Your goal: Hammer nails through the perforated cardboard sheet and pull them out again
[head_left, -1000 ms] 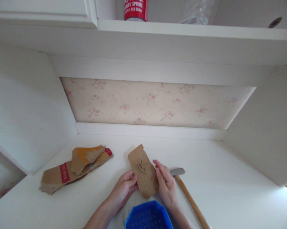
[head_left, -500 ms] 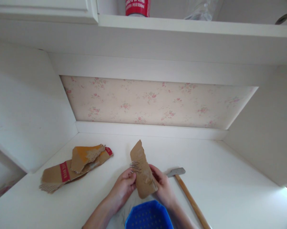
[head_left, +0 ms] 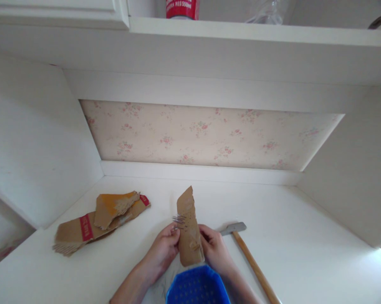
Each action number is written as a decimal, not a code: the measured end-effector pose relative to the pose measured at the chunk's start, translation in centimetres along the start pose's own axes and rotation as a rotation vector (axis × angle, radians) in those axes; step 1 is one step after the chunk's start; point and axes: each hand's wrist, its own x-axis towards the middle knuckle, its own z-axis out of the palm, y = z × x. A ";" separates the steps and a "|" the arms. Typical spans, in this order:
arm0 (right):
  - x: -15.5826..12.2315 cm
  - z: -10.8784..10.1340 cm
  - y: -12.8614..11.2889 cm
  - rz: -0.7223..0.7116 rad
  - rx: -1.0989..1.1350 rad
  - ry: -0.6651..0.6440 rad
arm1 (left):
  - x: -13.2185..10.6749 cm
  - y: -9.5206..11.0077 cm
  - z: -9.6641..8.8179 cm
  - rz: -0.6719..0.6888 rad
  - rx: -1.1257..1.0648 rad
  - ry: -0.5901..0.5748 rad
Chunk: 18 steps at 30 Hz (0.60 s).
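Observation:
Both hands hold a torn brown cardboard piece (head_left: 187, 219) upright on edge above the white desk (head_left: 291, 253). My left hand (head_left: 163, 249) pinches its left side, fingers closed, just below several thin metal nails (head_left: 178, 219) that stick out through the cardboard to the left. My right hand (head_left: 214, 249) grips the right side, fingers closed on it. A blue perforated basket (head_left: 197, 286) sits right below the hands at the bottom edge.
A wooden-handled hammer (head_left: 250, 261) lies on the desk right of my right hand. A pile of torn cardboard scraps (head_left: 98, 219) lies at the left. A shelf above carries a red-labelled bottle (head_left: 181, 8) and clear plastic (head_left: 266, 10).
The cardboard piece has been turned from lying flat-faced toward me to standing edge-on, so the nails now show sticking out on its left side. Both hands stayed on it.

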 end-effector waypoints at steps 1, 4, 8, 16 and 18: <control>0.0 0.0 0.1 0.007 -0.028 0.018 | 0.1 0.0 -0.2 0.004 -0.014 0.013; 0.2 -0.3 0.7 0.025 -0.122 0.106 | 0.6 0.0 -0.9 0.020 -0.050 0.059; 0.3 -0.4 1.8 0.039 -0.245 0.242 | 1.0 0.1 -1.6 0.044 -0.095 0.138; -0.3 0.0 1.1 -0.013 -0.583 0.207 | 0.7 0.0 -0.9 -0.013 -0.063 0.146; -0.5 0.1 0.5 -0.005 -0.652 0.185 | 0.6 0.0 -0.8 -0.026 -0.052 0.145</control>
